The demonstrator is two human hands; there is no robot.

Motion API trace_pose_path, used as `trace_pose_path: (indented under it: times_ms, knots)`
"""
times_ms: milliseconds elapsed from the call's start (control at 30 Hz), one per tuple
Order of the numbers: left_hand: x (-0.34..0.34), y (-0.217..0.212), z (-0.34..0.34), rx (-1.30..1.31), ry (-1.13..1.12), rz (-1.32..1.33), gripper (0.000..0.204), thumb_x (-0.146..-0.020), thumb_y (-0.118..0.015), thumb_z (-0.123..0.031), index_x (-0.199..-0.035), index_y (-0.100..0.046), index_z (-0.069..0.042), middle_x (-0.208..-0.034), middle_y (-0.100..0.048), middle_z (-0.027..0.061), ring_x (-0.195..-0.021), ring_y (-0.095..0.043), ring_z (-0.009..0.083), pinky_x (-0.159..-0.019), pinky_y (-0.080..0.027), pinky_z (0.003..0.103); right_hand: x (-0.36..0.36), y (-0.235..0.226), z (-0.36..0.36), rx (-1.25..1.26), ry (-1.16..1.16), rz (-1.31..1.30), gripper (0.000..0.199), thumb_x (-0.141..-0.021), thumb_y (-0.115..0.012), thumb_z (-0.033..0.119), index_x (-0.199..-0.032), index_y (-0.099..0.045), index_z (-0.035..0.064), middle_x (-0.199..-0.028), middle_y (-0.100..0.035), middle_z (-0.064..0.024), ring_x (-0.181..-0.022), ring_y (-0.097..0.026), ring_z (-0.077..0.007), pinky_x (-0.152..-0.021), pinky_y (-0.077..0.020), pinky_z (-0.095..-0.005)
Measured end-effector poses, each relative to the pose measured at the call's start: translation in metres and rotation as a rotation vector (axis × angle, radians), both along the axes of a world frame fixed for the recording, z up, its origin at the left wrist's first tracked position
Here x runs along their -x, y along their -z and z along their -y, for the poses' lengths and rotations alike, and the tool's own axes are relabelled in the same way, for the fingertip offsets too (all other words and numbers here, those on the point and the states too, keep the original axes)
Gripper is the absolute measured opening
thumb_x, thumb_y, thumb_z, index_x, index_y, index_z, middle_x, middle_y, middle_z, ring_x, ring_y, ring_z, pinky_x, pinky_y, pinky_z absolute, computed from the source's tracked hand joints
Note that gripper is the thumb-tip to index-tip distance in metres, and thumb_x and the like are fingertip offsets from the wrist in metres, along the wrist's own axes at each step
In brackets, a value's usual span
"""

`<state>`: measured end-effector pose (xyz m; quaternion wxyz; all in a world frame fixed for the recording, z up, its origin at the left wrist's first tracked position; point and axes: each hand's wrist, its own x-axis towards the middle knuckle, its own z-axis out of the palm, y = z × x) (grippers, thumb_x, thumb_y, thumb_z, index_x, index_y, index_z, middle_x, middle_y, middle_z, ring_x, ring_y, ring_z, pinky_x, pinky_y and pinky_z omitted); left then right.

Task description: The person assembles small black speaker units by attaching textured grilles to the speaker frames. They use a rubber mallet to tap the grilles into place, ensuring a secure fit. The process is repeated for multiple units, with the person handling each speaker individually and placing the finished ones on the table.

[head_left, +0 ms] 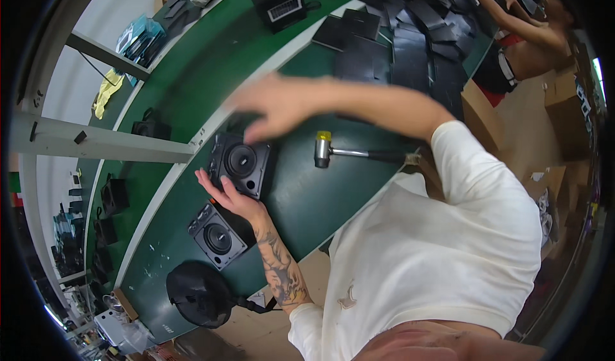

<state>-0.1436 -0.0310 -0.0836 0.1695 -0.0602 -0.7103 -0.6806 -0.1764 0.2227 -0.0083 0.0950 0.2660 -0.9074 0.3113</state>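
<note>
1. Head view, centre left: a black speaker point(241, 160) lies cone up on a green desk point(301, 201). The left hand point(236, 197), fingers extended and not wrapped round it, rests at its lower edge, apparently to steady it.
2. Head view, just above: the right hand point(272, 108), blurred, has its grip loose, thumb apart from the fingers and seemingly empty.
3. Head view, middle: a mallet point(349, 152) lies right of the speaker, probably placed for easy reach. A second speaker point(218, 238) sits lower left, also cone up, perhaps to leave its front accessible.
4. Head view, upper centre: a black box point(279, 3) bears a white panel, possibly a label; any print is too small to tell. The white shirt point(423, 252) carries a small emblem.
</note>
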Motion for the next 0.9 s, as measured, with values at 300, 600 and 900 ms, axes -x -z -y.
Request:
trace_pose_path:
  times_ms: [300,600,900]
  knots:
    - [0.000,0.008,-0.001,0.337,-0.122,-0.320,0.039,-0.103,-0.050,-0.007,-0.140,-0.052,0.005,-0.156,-0.046,0.0216,-0.154,-0.028,0.0424,-0.124,-0.023,0.054,0.182,-0.030,-0.261,-0.844,0.473,0.363,0.128,-0.060,-0.089,0.046,-0.163,-0.022,0.0129,-0.154,-0.038,-0.0315,-0.143,-0.037,-0.0523,-0.117,-0.0319,-0.0607]
    - [-0.061,-0.039,0.001,0.179,0.191,-0.256,0.036,-0.103,-0.053,-0.014,-0.130,-0.059,0.008,-0.149,-0.050,0.0258,-0.140,-0.048,0.0385,-0.118,-0.038,0.049,-0.028,-0.084,-0.154,-0.462,-0.082,-0.343,0.092,-0.071,-0.069,-0.001,-0.156,-0.036,0.0019,-0.140,-0.045,-0.0220,-0.139,-0.042,-0.0379,-0.124,-0.0196,-0.0633]
    - [-0.171,-0.069,-0.005,-0.616,0.476,0.437,0.077,-0.096,-0.053,-0.027,-0.162,-0.020,-0.003,-0.162,-0.034,0.0249,-0.141,-0.047,0.0400,-0.120,-0.038,0.050,-0.203,0.011,-0.003,0.113,-0.433,-0.389,0.055,-0.090,-0.066,0.002,-0.143,-0.056,0.0174,-0.153,-0.050,-0.0087,-0.142,-0.047,-0.0339,-0.123,-0.0302,-0.0581]
